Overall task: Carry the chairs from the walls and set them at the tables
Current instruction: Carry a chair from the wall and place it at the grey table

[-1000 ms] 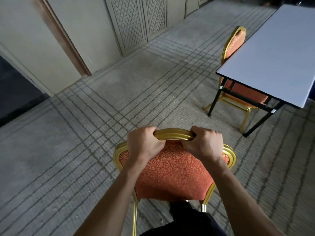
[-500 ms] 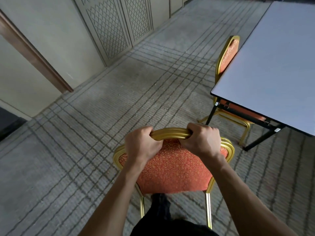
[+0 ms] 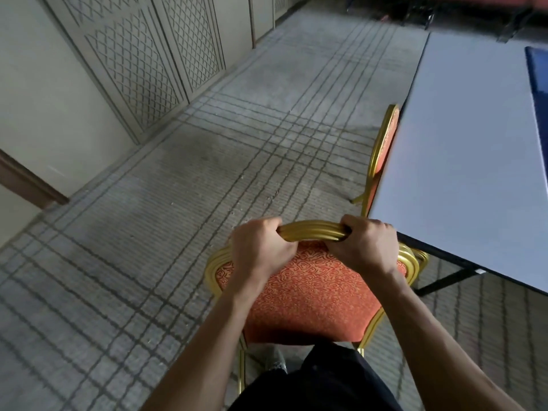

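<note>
I hold a gold-framed chair [image 3: 314, 289] with orange patterned upholstery by the top rail of its back. My left hand [image 3: 259, 250] grips the left part of the rail and my right hand [image 3: 366, 244] grips the right part. The chair is directly in front of me, its right side close to the near corner of a white folding table [image 3: 462, 161]. A second matching chair [image 3: 382, 149] stands tucked at the table's left long edge, its seat hidden under the tabletop.
A beige wall with lattice panels [image 3: 142, 60] runs along the left. Grey carpet with a dark grid pattern [image 3: 207, 173] covers the floor between wall and table. The table's black legs [image 3: 444, 280] show below its corner. A blue object [image 3: 538, 72] lies at the table's far right.
The chair and I have moved forward and right toward the table; its corner now sits right beside my right hand. Both grips are unchanged.
</note>
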The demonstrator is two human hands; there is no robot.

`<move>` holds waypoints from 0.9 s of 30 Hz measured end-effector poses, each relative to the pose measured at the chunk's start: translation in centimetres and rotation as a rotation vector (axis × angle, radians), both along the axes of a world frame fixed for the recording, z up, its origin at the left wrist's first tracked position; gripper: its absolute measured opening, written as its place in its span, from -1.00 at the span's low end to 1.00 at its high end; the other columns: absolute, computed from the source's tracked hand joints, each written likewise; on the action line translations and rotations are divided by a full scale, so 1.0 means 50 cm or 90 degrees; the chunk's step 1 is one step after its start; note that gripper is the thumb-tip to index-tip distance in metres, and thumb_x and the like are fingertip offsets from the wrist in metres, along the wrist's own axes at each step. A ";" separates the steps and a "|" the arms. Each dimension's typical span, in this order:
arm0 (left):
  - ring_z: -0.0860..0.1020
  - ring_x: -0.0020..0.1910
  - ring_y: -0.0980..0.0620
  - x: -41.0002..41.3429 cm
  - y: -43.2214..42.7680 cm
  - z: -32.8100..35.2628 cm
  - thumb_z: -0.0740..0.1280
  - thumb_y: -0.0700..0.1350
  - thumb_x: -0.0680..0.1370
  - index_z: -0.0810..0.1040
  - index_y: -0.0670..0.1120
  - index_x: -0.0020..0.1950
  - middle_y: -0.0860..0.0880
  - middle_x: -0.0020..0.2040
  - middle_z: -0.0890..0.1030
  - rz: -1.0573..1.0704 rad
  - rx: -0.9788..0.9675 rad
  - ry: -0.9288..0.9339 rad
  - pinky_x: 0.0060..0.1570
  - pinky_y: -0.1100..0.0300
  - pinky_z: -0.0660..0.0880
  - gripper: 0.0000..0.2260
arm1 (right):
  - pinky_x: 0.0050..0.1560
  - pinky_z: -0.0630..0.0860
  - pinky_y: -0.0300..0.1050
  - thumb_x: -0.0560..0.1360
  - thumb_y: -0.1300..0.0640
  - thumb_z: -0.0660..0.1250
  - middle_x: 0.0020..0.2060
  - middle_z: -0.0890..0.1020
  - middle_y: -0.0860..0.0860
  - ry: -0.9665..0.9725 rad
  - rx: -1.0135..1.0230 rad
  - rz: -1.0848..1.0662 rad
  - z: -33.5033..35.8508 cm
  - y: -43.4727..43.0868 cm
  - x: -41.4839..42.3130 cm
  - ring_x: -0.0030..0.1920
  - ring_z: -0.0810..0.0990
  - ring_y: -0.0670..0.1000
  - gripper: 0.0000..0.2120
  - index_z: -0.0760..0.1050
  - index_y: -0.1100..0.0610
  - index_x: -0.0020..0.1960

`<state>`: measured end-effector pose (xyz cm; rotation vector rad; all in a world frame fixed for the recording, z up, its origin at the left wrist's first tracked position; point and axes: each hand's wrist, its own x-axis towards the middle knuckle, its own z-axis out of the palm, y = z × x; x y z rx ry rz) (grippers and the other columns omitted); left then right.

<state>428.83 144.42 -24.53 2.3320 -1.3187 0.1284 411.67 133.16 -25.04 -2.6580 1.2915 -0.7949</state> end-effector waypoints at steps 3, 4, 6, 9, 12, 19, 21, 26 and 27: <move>0.56 -0.39 -0.14 0.069 -0.090 0.007 0.43 0.04 0.29 0.47 -0.10 -0.37 -0.05 -0.42 0.58 -0.019 0.015 0.007 -0.42 0.14 0.32 -0.75 | -0.47 0.48 -0.14 0.30 -0.16 0.45 -0.56 0.34 -0.15 -0.005 0.015 -0.024 0.002 -0.074 0.064 -0.57 0.44 0.05 -0.62 0.41 0.09 -0.41; 0.56 -0.39 -0.15 0.089 -0.112 0.005 0.45 0.03 0.28 0.46 -0.10 -0.38 -0.05 -0.42 0.58 -0.024 0.010 -0.001 -0.43 0.15 0.31 -0.75 | -0.47 0.49 -0.13 0.29 -0.18 0.42 -0.56 0.34 -0.14 -0.006 0.012 -0.029 -0.001 -0.095 0.083 -0.57 0.45 0.07 -0.62 0.41 0.10 -0.42; 0.57 -0.39 -0.16 0.133 -0.173 -0.001 0.46 0.02 0.28 0.44 -0.09 -0.39 -0.07 -0.43 0.58 -0.025 0.013 -0.014 -0.43 0.15 0.29 -0.74 | -0.46 0.51 -0.10 0.29 -0.20 0.40 -0.57 0.43 -0.08 -0.005 0.008 -0.040 -0.014 -0.157 0.127 -0.54 0.50 0.12 -0.62 0.42 0.10 -0.41; 0.58 -0.35 -0.18 0.193 -0.269 -0.014 0.45 0.05 0.30 0.44 -0.09 -0.38 -0.07 -0.41 0.59 -0.025 0.030 -0.015 -0.42 0.12 0.31 -0.72 | -0.44 0.50 -0.09 0.29 -0.18 0.45 -0.53 0.54 -0.04 -0.013 0.003 -0.032 -0.030 -0.250 0.185 -0.50 0.57 0.15 -0.64 0.45 0.08 -0.40; 0.58 -0.33 -0.19 0.254 -0.380 -0.030 0.44 0.09 0.31 0.45 -0.09 -0.37 -0.08 -0.39 0.59 -0.019 0.050 -0.016 -0.40 0.10 0.31 -0.70 | -0.46 0.45 -0.11 0.29 -0.18 0.45 -0.55 0.53 -0.03 -0.024 0.005 -0.034 -0.047 -0.358 0.245 -0.51 0.57 0.15 -0.63 0.45 0.09 -0.41; 0.57 -0.35 -0.21 0.374 -0.595 -0.020 0.45 0.05 0.28 0.43 -0.09 -0.39 -0.08 -0.40 0.59 -0.036 0.064 -0.015 -0.41 0.10 0.37 -0.72 | -0.47 0.45 -0.12 0.29 -0.19 0.42 -0.54 0.54 -0.01 -0.039 0.027 -0.055 -0.056 -0.566 0.364 -0.51 0.57 0.15 -0.62 0.43 0.09 -0.41; 0.57 -0.34 -0.23 0.407 -0.648 -0.015 0.42 0.06 0.29 0.43 -0.09 -0.38 -0.09 -0.39 0.60 -0.055 0.056 -0.018 -0.40 0.09 0.39 -0.73 | -0.47 0.43 -0.15 0.29 -0.16 0.49 -0.55 0.53 -0.03 -0.044 0.020 -0.059 -0.056 -0.616 0.394 -0.54 0.55 0.11 -0.62 0.42 0.08 -0.42; 0.56 -0.35 -0.20 0.516 -0.799 -0.022 0.43 0.05 0.28 0.33 -0.06 -0.40 -0.08 -0.40 0.57 -0.080 0.041 -0.003 -0.41 0.09 0.35 -0.69 | -0.46 0.42 -0.15 0.28 -0.17 0.46 -0.55 0.51 -0.05 -0.037 0.018 -0.089 -0.056 -0.751 0.493 -0.53 0.53 0.09 -0.62 0.40 0.07 -0.42; 0.56 -0.35 -0.20 0.534 -0.820 -0.027 0.43 0.05 0.28 0.33 -0.06 -0.40 -0.08 -0.41 0.57 -0.086 0.036 0.000 -0.41 0.08 0.35 -0.69 | -0.46 0.41 -0.15 0.28 -0.18 0.44 -0.55 0.50 -0.04 -0.036 0.016 -0.094 -0.057 -0.772 0.511 -0.53 0.53 0.09 -0.62 0.40 0.07 -0.42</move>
